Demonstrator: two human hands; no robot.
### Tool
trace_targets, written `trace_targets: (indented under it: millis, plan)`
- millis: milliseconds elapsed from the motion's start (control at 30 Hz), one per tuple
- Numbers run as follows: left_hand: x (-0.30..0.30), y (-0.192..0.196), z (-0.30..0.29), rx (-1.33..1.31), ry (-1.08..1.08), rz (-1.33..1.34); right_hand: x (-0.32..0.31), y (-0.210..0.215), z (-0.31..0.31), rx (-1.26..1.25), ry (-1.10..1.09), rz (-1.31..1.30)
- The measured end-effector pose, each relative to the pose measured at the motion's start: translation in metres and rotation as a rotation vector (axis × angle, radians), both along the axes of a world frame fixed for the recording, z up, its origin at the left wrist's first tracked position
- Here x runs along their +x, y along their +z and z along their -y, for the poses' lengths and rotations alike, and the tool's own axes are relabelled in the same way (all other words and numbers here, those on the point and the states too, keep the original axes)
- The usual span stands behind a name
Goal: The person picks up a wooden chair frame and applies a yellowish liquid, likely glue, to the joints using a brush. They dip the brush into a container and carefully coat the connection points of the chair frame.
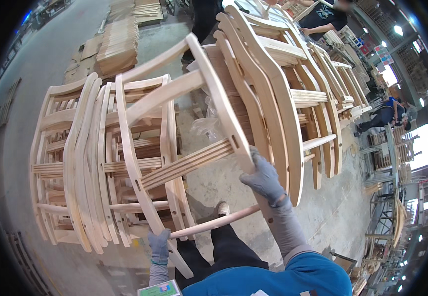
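Note:
An unfinished wooden chair back frame (187, 163) is held up tilted before my body. It has two curved side posts, slats across the upper part, a grooved middle rail and a round rung near the lower end. My left hand (159, 245), in a grey glove, is closed round the left post beside the rung. Higher up, my right hand (263, 178), gloved likewise, grips the right post just below the middle rail. Behind it on the left stands a row of similar chair frames (83, 163). More frames lean together in a stack (278, 93) at the right.
Long wooden pieces (119, 47) lie piled at the far left. Clear plastic wrap (207, 123) lies between the two groups of frames. A person in a dark shirt (322, 20) stands behind the right stack, and others (389, 114) are farther right, near metal racks.

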State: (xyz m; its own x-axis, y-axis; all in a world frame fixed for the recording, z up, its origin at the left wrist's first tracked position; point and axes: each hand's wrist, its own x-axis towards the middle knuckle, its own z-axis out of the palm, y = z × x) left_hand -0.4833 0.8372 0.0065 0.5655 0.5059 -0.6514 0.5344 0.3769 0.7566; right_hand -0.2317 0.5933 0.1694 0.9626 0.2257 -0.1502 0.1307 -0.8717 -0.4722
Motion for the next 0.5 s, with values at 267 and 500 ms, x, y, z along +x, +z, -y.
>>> trace_targets:
  millis: [267,500]
  plan:
    - [0.094,0.132,0.078,0.151,-0.188,0.516,0.061,0.084,0.138,0.683,-0.064,0.069]
    - [0.224,0.176,0.155,1.176,-0.596,0.918,0.182,0.104,0.265,0.627,-0.046,0.112]
